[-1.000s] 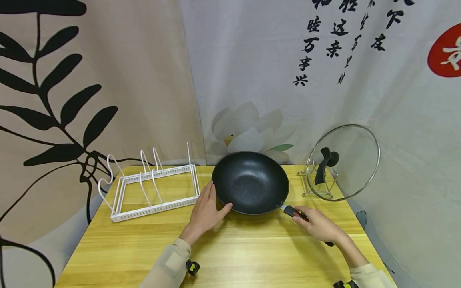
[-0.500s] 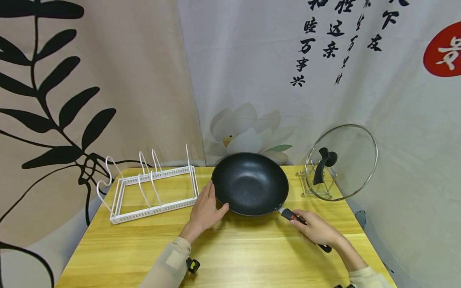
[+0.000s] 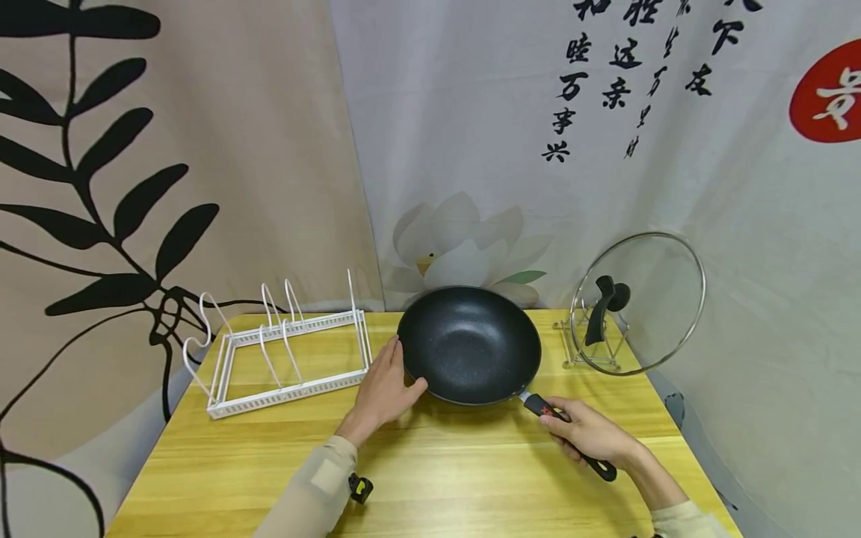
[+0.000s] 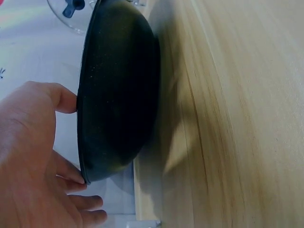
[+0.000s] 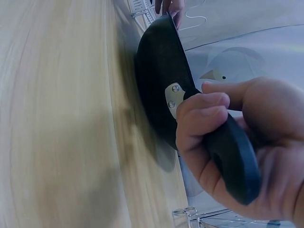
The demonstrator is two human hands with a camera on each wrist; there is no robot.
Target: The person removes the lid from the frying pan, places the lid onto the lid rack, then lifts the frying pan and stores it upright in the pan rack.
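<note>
A black wok (image 3: 469, 345) sits at the back middle of the wooden table, its inside facing up and toward me. My right hand (image 3: 592, 432) grips its long black handle (image 3: 538, 406); in the right wrist view the fingers are curled around it, and the handle's end sticks out past the palm. At the wok's left rim is my left hand (image 3: 385, 390), thumb and fingers spread. The left wrist view shows the thumb tip and fingertips touching the rim, while the other fingers extend loosely beside it.
To the left stands a white rack (image 3: 289, 388) with upright wire loops, close to my left hand. A glass lid (image 3: 696, 314) with a black knob leans upright in a small wire stand (image 3: 572, 355) at the right back. A printed curtain (image 3: 457, 112) hangs behind the table (image 3: 437, 478).
My right hand has shifted slightly left and toward me, and the handle has swung with it, showing more of its end. The left hand stays at the rim.
</note>
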